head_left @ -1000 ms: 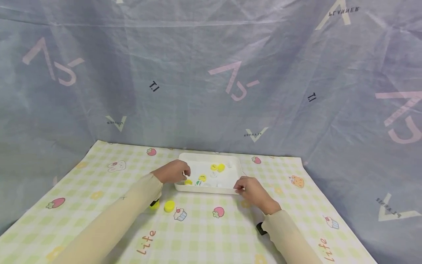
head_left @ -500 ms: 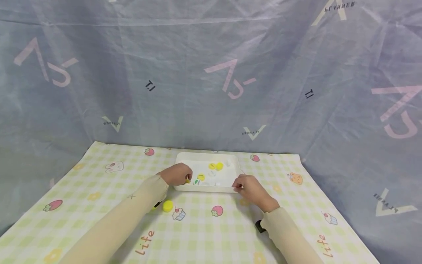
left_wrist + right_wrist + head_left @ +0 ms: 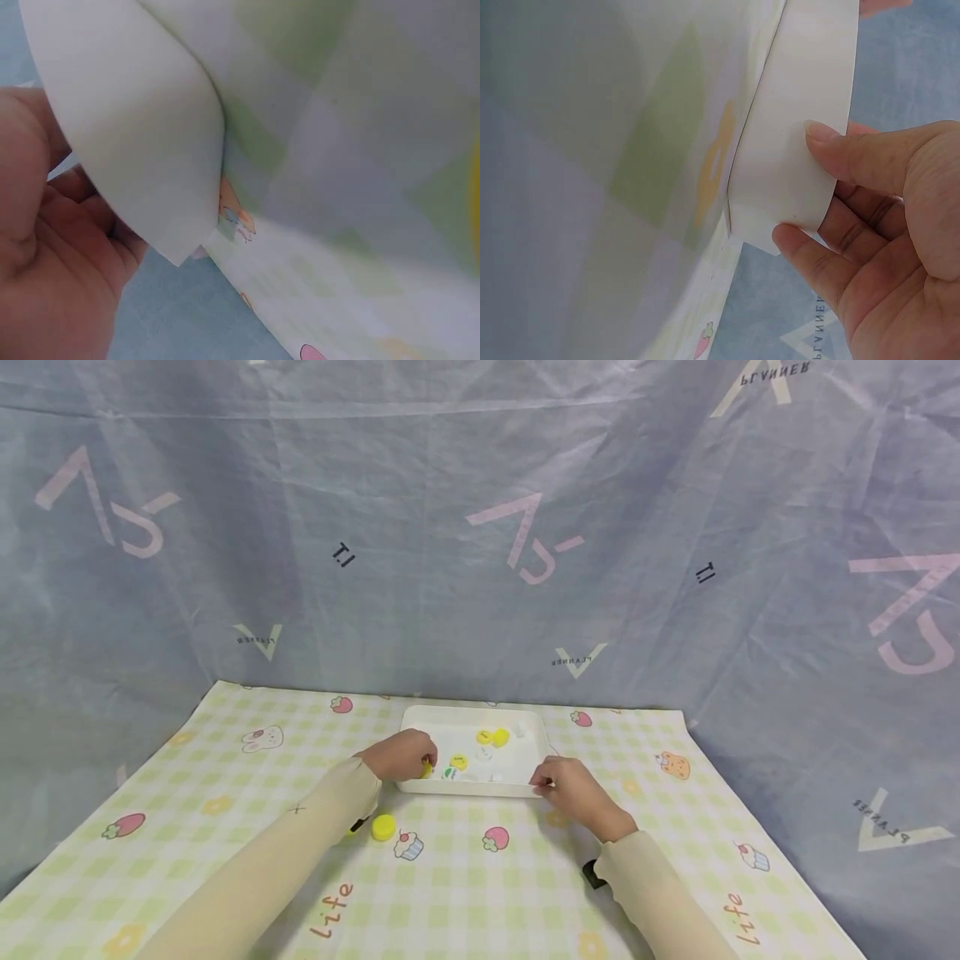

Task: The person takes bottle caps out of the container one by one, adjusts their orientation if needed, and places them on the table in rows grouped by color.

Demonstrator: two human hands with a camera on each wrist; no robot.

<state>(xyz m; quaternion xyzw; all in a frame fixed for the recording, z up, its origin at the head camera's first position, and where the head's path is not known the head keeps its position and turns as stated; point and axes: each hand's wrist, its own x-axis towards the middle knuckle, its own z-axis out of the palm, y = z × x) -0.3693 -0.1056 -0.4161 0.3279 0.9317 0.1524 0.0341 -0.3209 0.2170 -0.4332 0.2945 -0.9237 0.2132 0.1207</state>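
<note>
The head view looks forward and down from above the worktop (image 3: 225,827), taking in both forearms and the white tray (image 3: 457,718) at 12 o'clock, fairly far off. The left wrist view sits very close against the tray's corner (image 3: 150,150). The right wrist view sits equally close to the tray wall (image 3: 802,112). All three share the tray.

White tray (image 3: 471,789) looks like smooth matt plastic, walls plain and even in both wrist views. Yellow caps (image 3: 492,737) inside it and the yellow cap (image 3: 383,827) on the tablecloth (image 3: 225,793) look like smooth plastic. Tablecloth reads as smooth printed vinyl; blue backdrop (image 3: 450,527) is thin creased nonwoven-looking cloth, matt.
</note>
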